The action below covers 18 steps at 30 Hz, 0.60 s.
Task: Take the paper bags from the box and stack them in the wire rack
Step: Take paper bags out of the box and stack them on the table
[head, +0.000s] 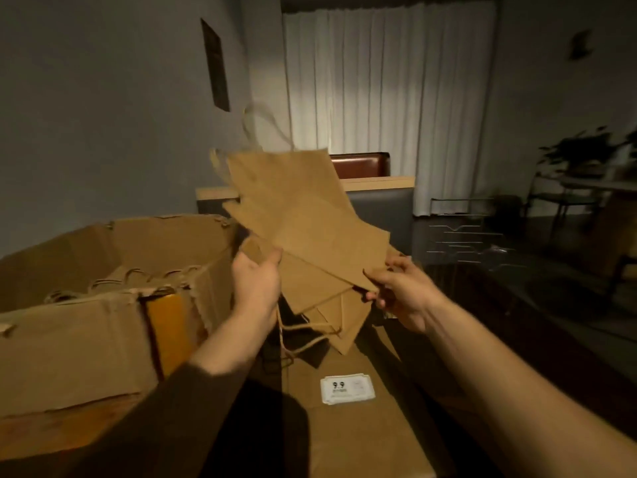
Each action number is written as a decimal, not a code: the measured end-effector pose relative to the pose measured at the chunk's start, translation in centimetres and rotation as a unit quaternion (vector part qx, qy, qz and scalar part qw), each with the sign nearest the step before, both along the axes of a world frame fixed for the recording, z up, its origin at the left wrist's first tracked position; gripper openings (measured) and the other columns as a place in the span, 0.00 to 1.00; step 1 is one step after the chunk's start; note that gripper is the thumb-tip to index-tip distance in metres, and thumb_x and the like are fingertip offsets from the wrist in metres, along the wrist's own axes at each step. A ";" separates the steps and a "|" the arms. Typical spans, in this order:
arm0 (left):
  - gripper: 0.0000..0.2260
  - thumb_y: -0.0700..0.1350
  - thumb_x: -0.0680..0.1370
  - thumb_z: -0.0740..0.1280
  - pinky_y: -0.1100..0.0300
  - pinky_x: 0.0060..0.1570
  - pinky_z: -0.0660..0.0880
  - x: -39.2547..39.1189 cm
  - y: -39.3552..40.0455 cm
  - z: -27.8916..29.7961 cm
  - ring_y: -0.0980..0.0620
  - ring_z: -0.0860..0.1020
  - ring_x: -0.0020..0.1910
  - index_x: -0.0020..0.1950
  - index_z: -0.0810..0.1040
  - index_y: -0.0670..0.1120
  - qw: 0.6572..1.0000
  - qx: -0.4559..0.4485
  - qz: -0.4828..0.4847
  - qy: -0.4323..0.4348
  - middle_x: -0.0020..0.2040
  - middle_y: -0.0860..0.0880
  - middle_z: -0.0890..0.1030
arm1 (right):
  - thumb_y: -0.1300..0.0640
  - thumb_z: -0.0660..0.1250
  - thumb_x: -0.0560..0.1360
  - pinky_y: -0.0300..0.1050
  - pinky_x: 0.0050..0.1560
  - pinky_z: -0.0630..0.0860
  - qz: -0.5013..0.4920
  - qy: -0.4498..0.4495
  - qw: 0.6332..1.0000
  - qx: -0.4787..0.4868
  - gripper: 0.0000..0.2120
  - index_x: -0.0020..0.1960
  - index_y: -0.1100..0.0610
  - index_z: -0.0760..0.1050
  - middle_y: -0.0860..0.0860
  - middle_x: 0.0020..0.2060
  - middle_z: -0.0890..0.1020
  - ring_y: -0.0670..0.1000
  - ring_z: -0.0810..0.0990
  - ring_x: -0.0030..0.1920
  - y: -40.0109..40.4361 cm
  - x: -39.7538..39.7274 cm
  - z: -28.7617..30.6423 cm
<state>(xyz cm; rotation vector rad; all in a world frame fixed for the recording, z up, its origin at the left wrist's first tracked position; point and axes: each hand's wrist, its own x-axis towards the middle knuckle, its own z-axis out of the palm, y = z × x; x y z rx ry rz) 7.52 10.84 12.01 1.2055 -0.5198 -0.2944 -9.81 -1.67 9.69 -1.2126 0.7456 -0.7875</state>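
A fanned bundle of flat brown paper bags (303, 215) with twine handles is held up in the middle of the view. My left hand (256, 281) grips its lower left corner. My right hand (396, 288) pinches its lower right edge. More bags hang below the bundle, handles dangling. The open cardboard box (103, 326) stands at the left, with bag handles showing inside. The wire rack (468, 243) stands to the right, dim and faint, beyond my right hand.
A flat cardboard surface with a white label (346, 389) lies under my arms. A counter with a wooden top (379, 182) stands behind the bags, white curtains beyond it. A dark table, chairs and a plant (582, 150) fill the right side.
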 end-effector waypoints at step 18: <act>0.03 0.37 0.78 0.69 0.42 0.56 0.76 3.5 -0.8 -15.1 0.35 0.82 0.52 0.50 0.80 0.43 0.980 0.151 -0.083 0.099 0.49 0.37 0.83 | 0.61 0.58 0.84 0.46 0.38 0.83 -0.130 0.024 0.990 -0.055 0.11 0.62 0.50 0.74 0.50 0.53 0.80 0.57 0.83 0.52 -7.2 -2.0 -4.9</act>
